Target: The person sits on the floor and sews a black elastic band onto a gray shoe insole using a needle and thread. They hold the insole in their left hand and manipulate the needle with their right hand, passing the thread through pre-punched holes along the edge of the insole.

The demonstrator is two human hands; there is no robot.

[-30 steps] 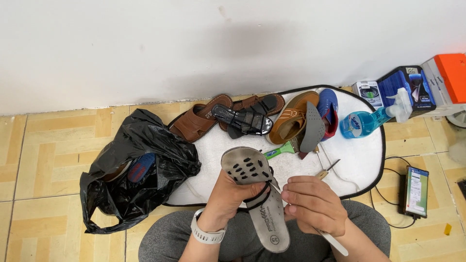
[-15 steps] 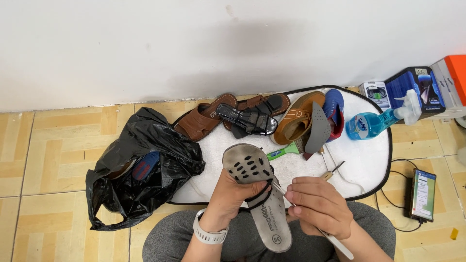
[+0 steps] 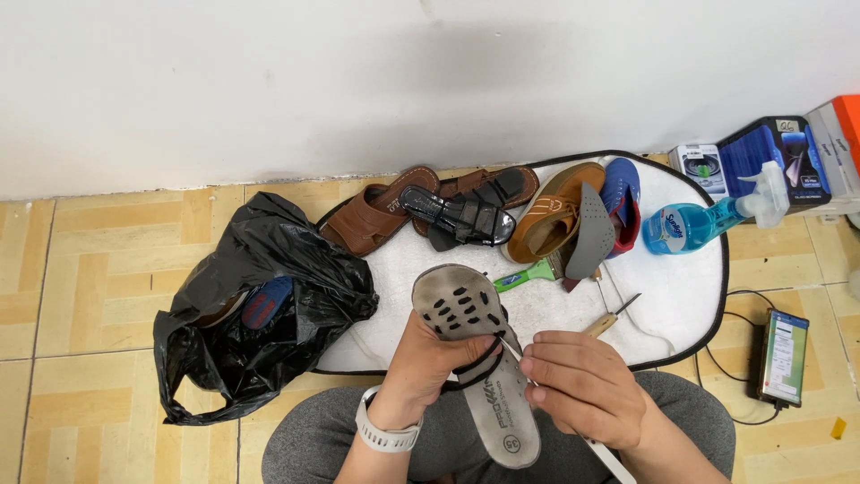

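Observation:
My left hand point(image 3: 428, 366) grips a grey sandal point(image 3: 475, 358) from the side, sole up, with its toe end pointing away from me. Dark oval holes dot the sole's front part. A black strap loops round the sandal's middle under my thumb. My right hand point(image 3: 587, 387) pinches a thin white strip point(image 3: 602, 451) that runs along the sandal's right edge and down over my lap. Both hands hover above my grey trousers, just short of the white mat point(image 3: 681, 296).
On the mat lie brown sandals point(image 3: 376, 215), a black sandal point(image 3: 461, 215), a tan shoe point(image 3: 555, 211), a blue shoe point(image 3: 623, 197), a green-handled brush point(image 3: 528, 273), an awl point(image 3: 609, 318) and a blue spray bottle point(image 3: 708, 220). A black plastic bag point(image 3: 255, 314) sits left. Boxes point(image 3: 761, 161) and a phone point(image 3: 784, 356) lie right.
Almost nothing differs. Both hands keep the same hold on the sandal and strip; the view has shifted slightly.

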